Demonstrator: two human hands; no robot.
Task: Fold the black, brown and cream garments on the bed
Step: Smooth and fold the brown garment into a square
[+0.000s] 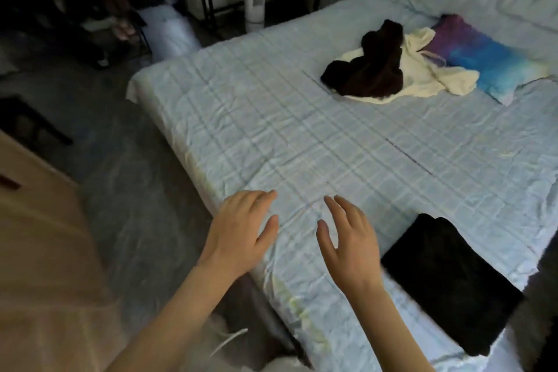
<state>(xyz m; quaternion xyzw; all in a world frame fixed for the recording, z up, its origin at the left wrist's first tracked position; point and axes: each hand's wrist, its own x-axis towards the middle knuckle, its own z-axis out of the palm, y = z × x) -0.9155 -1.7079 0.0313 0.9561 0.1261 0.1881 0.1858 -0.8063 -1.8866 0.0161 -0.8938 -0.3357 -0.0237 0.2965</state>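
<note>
Bed (271, 118) cut off at right edge, cream garment (422, 78) partly hidden under brown garment (374, 69)

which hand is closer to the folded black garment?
Right. The right hand hovers open over the bed just left of the black garment, nearly at its edge. The left hand is farther left, near the bed's edge, beyond the right hand.

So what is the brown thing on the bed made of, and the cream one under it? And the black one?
The brown garment looks like soft, fuzzy fabric, maybe velvet or fleece: its surface is matte and plush. The cream garment seems fluffy too, with a nubby edge. The black garment, folded flat, is matte cloth; its weave is too dark to tell.
</note>
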